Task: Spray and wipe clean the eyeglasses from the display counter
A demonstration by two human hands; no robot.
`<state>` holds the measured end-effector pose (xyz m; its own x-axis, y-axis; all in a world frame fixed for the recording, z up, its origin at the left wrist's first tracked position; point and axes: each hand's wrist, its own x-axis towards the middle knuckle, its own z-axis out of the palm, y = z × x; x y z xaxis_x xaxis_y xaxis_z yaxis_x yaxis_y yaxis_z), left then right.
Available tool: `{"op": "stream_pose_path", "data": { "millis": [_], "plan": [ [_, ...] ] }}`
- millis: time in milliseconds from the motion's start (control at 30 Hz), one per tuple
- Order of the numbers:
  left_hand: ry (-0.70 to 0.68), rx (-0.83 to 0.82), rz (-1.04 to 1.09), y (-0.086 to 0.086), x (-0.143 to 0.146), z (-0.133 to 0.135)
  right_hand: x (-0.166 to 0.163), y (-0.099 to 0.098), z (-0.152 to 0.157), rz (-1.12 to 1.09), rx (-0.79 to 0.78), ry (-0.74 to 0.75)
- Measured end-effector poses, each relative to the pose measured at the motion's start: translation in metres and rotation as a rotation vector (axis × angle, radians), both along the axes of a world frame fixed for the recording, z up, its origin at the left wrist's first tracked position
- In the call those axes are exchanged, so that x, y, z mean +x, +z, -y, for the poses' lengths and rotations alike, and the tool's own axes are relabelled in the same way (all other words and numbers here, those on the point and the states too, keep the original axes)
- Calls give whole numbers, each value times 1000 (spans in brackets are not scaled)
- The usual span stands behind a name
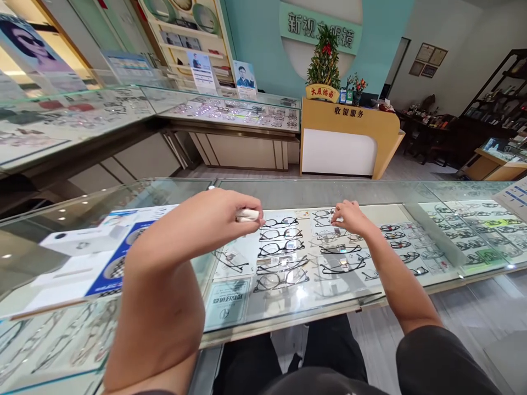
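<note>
— Left hand (220, 216)?
— Curled around a rounded white object (247, 215), material unclear, above the smooth glass counter (272, 307), left of the right hand (353, 218).
— And that one?
— Fingers bent narrowly near the far thin-rimmed spectacles (323, 213); cannot tell whether anything is gripped.

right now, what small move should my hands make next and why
Perhaps bring the right hand toward the left hand: the left curls around a white item; the right is apart, over the glass counter, holding nothing clearly visible.
</note>
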<state>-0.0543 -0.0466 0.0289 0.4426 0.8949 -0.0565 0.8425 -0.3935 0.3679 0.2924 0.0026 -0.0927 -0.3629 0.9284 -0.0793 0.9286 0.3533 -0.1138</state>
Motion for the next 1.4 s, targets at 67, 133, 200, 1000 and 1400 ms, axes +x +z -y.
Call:
{"op": "stream_pose_path", "data": {
  "millis": [67,133,200,1000,1400],
  "plan": [
    [-45,4,26,-2,-2,1,0,-8,-1,16,-7,7],
    [-84,17,71,-5,-2,2,0,-13,-2,29,-4,10],
    [-99,31,99,-8,-1,2,-1,-17,-4,43,0,8],
    [-70,14,170,-8,5,5,-7,-26,-4,3,14,-67],
    [-103,76,250,-4,11,4,-13,4,-15,-225,125,-181]
  ]
}}
